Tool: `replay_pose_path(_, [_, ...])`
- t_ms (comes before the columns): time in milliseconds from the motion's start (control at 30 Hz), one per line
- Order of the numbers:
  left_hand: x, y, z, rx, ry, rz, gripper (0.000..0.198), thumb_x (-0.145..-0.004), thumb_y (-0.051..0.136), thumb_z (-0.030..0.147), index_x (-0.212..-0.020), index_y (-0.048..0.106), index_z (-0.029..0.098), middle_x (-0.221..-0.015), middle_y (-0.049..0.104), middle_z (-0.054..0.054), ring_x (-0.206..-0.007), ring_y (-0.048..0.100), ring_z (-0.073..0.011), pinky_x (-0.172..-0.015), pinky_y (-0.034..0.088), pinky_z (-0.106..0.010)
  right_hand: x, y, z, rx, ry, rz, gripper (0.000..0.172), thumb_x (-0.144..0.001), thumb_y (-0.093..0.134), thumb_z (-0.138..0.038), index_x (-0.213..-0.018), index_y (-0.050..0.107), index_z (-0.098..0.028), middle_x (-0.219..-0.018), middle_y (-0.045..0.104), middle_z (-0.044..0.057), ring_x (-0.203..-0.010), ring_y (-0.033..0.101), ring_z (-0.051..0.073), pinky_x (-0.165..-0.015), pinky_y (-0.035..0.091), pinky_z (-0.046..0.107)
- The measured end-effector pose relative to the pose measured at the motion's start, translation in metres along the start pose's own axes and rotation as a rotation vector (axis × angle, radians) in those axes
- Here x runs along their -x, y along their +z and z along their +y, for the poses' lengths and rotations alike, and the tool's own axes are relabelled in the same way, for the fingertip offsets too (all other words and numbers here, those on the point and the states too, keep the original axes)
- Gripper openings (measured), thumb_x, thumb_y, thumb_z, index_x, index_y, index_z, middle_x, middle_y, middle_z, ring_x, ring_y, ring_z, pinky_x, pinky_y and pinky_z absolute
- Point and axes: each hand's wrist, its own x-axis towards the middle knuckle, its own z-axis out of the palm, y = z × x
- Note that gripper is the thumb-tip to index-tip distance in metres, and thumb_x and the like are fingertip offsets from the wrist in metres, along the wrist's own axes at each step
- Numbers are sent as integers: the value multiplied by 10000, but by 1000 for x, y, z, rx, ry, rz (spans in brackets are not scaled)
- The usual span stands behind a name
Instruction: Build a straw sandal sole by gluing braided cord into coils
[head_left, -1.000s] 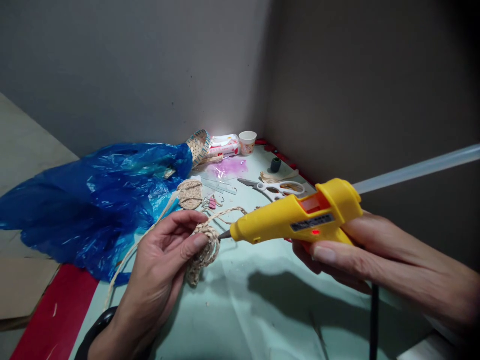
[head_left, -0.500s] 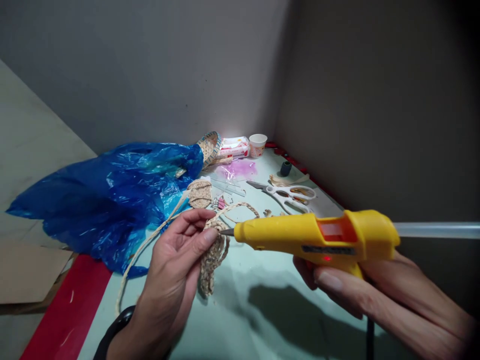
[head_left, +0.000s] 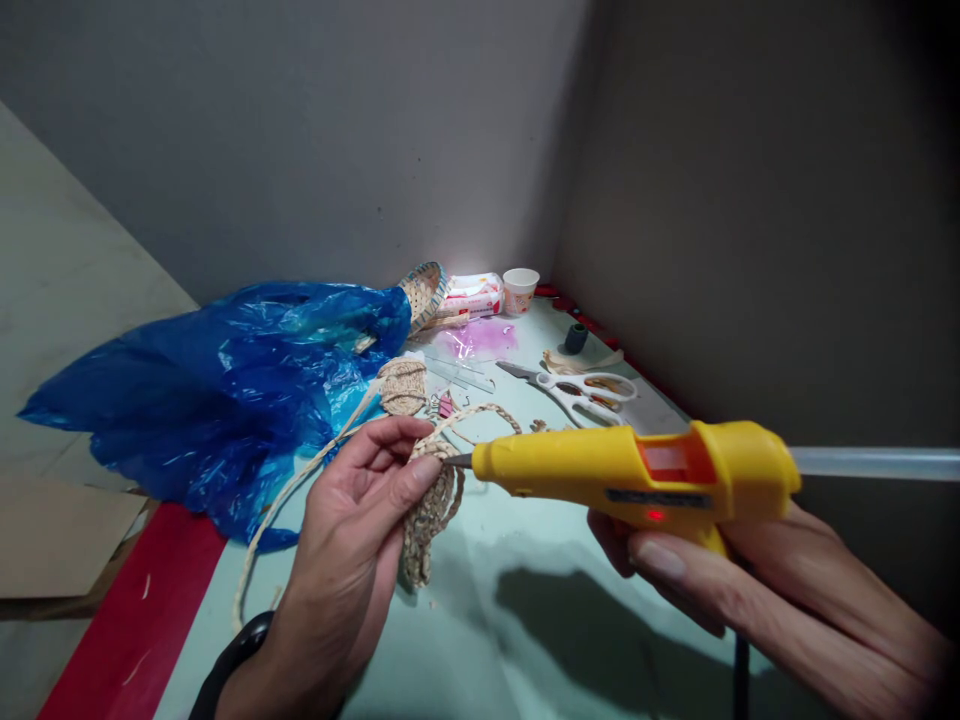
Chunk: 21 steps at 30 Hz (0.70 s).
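Between thumb and fingers, my left hand (head_left: 352, 530) pinches a piece of coiled braided straw cord (head_left: 421, 545), its lower end hanging down. A loose braid (head_left: 491, 408) runs off from the piece to the upper right. My right hand (head_left: 720, 590) is wrapped round the handle of a yellow hot glue gun (head_left: 585, 465), its red light on and a clear glue stick (head_left: 874, 461) jutting from the back. The gun's dark nozzle tip reaches the braided piece just by my left thumb; whether glue is coming out cannot be seen.
A blue plastic bag (head_left: 225, 390) covers the table's left side. Behind my hands lie a wound straw bundle (head_left: 403, 388), a pink binder clip (head_left: 445, 405), white-handled scissors (head_left: 574, 392) and a dark spool (head_left: 576, 338). A woven basket (head_left: 425, 292), a packet (head_left: 474, 295) and a paper cup (head_left: 520, 290) stand by the wall.
The view has shifted slightly, so the background sits a little further right. Both hands keep their grips, and the nozzle stays at the braided piece.
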Motion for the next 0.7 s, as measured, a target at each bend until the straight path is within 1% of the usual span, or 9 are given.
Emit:
replay_pose_path(133, [0,0,0,-2,-15,11,236,-717,831,163,-923,721,201,-886,707,-17,-876,652,-128,-787,545,-177,1,-1,0,25,15,-34,211,-900,608,-518,-820,765,-404,-540,685,-64,-416,613,166,-327,491,181])
replay_pose_path(233, [-1,1,0,8,-7,19,239,-708,838,169,-916,726,202,-874,705,-17,-870,656,-129,-784,548,-175,1,-1,1,-2,32,-67,183,-910,600,-499,-851,749,-411,-545,687,-83,-394,600,148,-320,478,167])
replay_pose_path(267, [-2,1,0,12,-5,22,235,-707,839,167,-913,729,200,-867,706,-20,-863,658,-129,-782,550,-175,0,-1,1,-7,32,-72,166,-910,602,-493,-874,747,-420,-563,695,-88,-386,593,144,-319,478,165])
replay_pose_path(333, [-2,1,0,19,-8,29,230,-707,836,156,-909,732,197,-860,711,-24,-849,663,-127,-776,557,-174,0,-2,0,-8,18,-61,160,-907,602,-498,-895,746,-430,-629,730,-86,-422,621,153,-342,505,166])
replay_pose_path(400, [-2,1,0,27,-16,32,223,-715,831,151,-910,732,197,-860,715,-26,-846,669,-128,-770,564,-176,1,-1,-1,-14,-3,-46,173,-900,600,-512,-871,748,-427,-662,743,-78,-479,660,171,-404,561,174])
replay_pose_path(467, [-1,1,0,37,-22,26,212,-728,824,152,-913,731,201,-859,717,-26,-842,676,-129,-764,571,-179,2,0,-2,-19,-4,-35,175,-897,598,-518,-870,746,-429,-701,755,-75,-540,697,189,-516,624,196])
replay_pose_path(567, [0,0,0,47,-25,26,195,-738,815,146,-904,728,202,-853,718,-25,-837,681,-131,-760,575,-181,4,3,1,7,3,-6,160,-887,609,-525,-926,748,-456,-784,771,-80,-579,723,201,-663,664,247])
replay_pose_path(700, [1,0,0,50,-36,28,194,-750,805,141,-915,725,207,-867,719,-25,-872,686,-144,-778,577,-193,9,6,10,55,23,-3,197,-879,609,-542,-1005,750,-487,-840,781,-81,-631,748,218,-711,671,284])
